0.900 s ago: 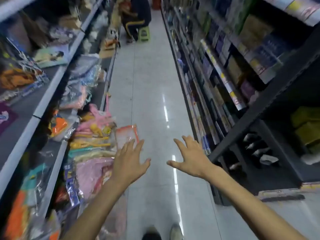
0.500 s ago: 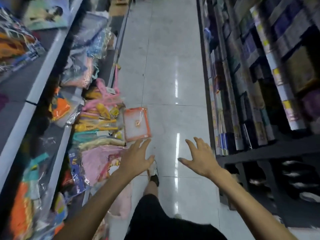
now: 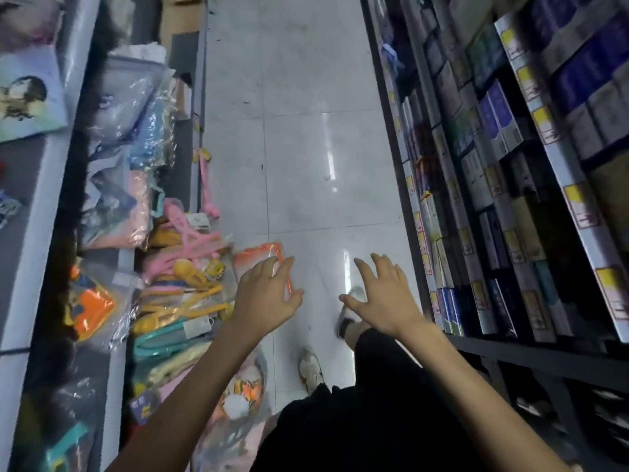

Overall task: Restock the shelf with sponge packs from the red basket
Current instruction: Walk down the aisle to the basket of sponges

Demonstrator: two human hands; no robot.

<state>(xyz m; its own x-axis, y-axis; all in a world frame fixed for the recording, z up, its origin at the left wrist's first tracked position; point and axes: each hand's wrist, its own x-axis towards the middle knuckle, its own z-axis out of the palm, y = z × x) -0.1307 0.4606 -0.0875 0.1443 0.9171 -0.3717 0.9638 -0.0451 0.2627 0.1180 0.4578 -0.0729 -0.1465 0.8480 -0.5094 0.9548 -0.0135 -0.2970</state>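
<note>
While the person stands mid-stride in a shop aisle, the head view shows both hands held out ahead over the glossy floor. The left hand and the right hand are spread wide with fingers straight, and neither holds anything. Neither the red basket nor any sponge packs can be made out here, so where they are cannot be told.

Just past the left fingertips an orange-edged pack juts out from the low left shelf. It may be a wrapped toy, though blur hides what it is. Left of that hand lie pink and yellow plastic tongs in loose film bags. Right of the right hand, rows of small boxes fill dark shelving. Below the hands, one shoe is planted on the tiles.

The main risk looks like snagging. The goods to the left overhang their shelf, and a passing arm or leg could drag the orange-edged pack or a loose bag onto the floor. The shiny tiles could also let a hurried step slip. Reaching for that pack would likely be a mistake, since nothing marks it as a sponge pack.
</note>
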